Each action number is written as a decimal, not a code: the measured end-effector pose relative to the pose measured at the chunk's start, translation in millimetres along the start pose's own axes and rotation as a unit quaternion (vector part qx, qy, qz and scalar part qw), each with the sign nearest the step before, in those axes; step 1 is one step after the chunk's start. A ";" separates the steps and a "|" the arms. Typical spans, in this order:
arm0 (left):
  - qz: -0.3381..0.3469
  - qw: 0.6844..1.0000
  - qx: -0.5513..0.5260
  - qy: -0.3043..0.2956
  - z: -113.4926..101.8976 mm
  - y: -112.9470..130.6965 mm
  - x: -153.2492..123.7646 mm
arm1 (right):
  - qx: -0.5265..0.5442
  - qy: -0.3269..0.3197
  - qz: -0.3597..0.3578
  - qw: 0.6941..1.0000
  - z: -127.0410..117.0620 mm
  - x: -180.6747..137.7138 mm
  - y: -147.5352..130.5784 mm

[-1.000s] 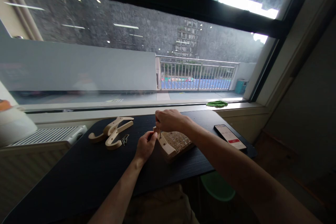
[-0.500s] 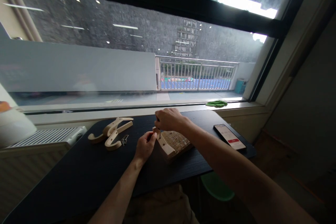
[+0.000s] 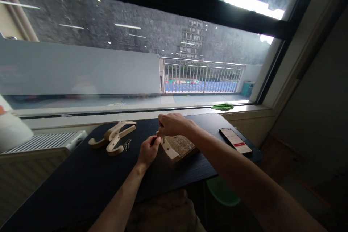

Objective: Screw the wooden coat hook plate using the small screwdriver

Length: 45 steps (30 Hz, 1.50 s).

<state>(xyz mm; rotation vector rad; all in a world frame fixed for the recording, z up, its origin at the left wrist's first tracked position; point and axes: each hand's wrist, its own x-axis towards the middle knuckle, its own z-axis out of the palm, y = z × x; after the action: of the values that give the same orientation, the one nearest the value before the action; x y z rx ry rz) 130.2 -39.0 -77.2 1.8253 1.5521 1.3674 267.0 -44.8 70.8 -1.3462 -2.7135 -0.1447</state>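
A small wooden frame with a woven straw-like panel (image 3: 183, 145) lies on the dark table. Its pale front rail (image 3: 172, 153) has a dark hole in it. My right hand (image 3: 174, 124) is closed in a fist above the rail's far left end, around what looks like a screwdriver (image 3: 164, 139); only its thin shaft shows, pointing down at the rail. With fingers and thumb, my left hand (image 3: 150, 148) pinches the frame's left corner beside the shaft. Curved wooden legs (image 3: 114, 139) lie in a pile to the left, next to several loose screws (image 3: 127, 145).
A phone (image 3: 235, 140) lies on the right of the black table (image 3: 108, 181). Behind the table, a green cloth (image 3: 222, 107) rests on the window sill. A radiator (image 3: 54, 143) with a white container (image 3: 13, 128) stands left; a green stool (image 3: 223, 191) is below the table.
The whole view has shifted slightly, so everything sits a little further left. Both hands keep their places on the frame and the tool; little else differs.
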 end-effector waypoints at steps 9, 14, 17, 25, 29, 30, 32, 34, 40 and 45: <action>0.001 1.000 0.007 0.005 0.3 0.8 -0.4 | -0.007 0.006 -0.001 1.000 -2.1 -0.7 0.3; 0.005 1.000 0.008 0.007 0.3 0.7 -0.3 | -0.016 0.012 -0.001 1.000 -3.2 -0.1 -0.2; 0.008 1.000 0.008 0.007 0.2 0.4 -0.3 | -0.023 0.017 -0.002 1.000 -5.2 0.7 -1.3; 0.003 1.000 0.008 0.011 -0.1 0.2 -0.4 | -0.019 -0.005 -0.010 1.000 -7.3 1.7 0.3; 0.002 1.000 0.008 0.009 -0.5 2.4 -0.9 | -0.028 0.009 -0.004 1.000 -4.3 0.7 0.1; 0.001 1.000 0.008 0.008 -0.6 3.0 -1.0 | -0.031 0.012 0.000 0.999 -3.5 0.6 -0.3; 0.002 1.000 0.006 0.006 -0.7 4.3 -1.1 | -0.035 0.013 0.005 0.999 -2.0 1.0 -1.7; 0.002 1.000 0.006 0.006 -0.7 5.2 -1.1 | -0.037 0.015 0.009 0.999 -0.8 1.6 -3.4; 0.002 1.000 0.005 0.007 0.0 4.2 -0.9 | -0.016 0.006 0.018 1.000 -3.0 0.2 -4.2; -0.001 1.000 0.007 0.012 0.7 3.5 -0.5 | 0.000 -0.009 0.010 1.000 -3.1 -1.4 0.5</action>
<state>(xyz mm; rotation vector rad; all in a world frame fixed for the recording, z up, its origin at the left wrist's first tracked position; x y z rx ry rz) 132.7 -40.4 -75.0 1.8216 1.5792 1.3865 268.4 -46.1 73.8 -1.3807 -2.7146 -0.1312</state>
